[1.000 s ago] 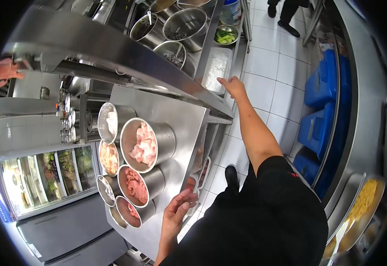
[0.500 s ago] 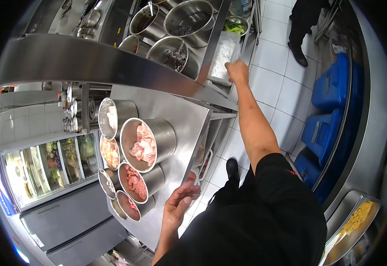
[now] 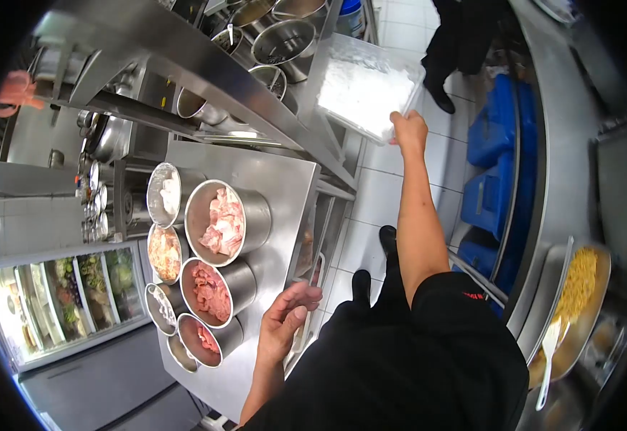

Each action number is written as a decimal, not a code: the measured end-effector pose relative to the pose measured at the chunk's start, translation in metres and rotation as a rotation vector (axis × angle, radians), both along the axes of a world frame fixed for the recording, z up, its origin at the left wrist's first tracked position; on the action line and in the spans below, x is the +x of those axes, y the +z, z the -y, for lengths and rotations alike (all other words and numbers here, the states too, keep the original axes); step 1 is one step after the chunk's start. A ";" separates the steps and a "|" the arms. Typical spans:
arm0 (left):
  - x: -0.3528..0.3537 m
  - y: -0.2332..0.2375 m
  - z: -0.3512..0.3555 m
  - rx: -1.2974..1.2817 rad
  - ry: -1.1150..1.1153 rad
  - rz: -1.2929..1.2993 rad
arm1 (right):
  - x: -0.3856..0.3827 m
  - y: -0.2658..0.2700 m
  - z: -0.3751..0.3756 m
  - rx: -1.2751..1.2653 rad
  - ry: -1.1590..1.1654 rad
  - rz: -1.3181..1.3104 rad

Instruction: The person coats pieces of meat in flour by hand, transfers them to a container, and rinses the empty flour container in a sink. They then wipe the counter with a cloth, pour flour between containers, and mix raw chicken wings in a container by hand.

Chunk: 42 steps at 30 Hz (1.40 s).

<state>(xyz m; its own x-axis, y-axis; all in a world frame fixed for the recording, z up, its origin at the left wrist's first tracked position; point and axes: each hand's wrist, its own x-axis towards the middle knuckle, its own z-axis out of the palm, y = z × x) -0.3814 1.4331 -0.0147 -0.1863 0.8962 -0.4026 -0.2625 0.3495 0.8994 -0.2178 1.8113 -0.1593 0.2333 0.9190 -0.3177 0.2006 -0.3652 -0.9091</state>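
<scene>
My right hand [image 3: 410,134], at the end of an outstretched arm, grips the near corner of a clear plastic container [image 3: 379,134] of white powder [image 3: 360,82]. The container hangs over the aisle beside the steel shelving and looks tilted. My left hand [image 3: 285,323] is empty, with its fingers loosely curled and apart, near the edge of a steel table [image 3: 274,176]. On that table stand several steel pots. The largest pot [image 3: 258,219] holds pale raw meat pieces [image 3: 220,223], and another pot [image 3: 242,284] holds redder meat [image 3: 209,291].
Steel pots [image 3: 285,47] stand on the shelving at the top. Another person's dark-trousered leg [image 3: 443,68] is in the aisle. Blue bins [image 3: 487,194] line the right side, near a tray of yellow food [image 3: 579,284] with a white fork [image 3: 549,352]. A lit fridge [image 3: 76,287] stands left.
My right hand has lifted the container off the shelf and out over the aisle. My left hand stays by the table edge. The view has shifted, bringing the white fork into sight.
</scene>
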 end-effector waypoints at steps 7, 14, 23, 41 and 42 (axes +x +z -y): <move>-0.015 0.009 0.050 0.141 -0.215 0.092 | 0.072 0.007 0.154 0.147 -0.334 -0.009; -0.001 0.030 0.103 0.186 -0.288 0.034 | 0.111 0.055 0.337 0.082 -0.449 0.087; -0.049 -0.022 0.151 0.378 -0.169 -0.416 | 0.130 0.101 0.543 0.273 -0.350 0.265; 0.063 0.087 0.463 0.325 -1.419 0.373 | 0.052 0.239 1.168 0.196 -1.050 0.567; 0.077 0.086 0.487 0.268 -1.460 0.393 | 0.040 0.244 1.204 0.165 -1.122 0.587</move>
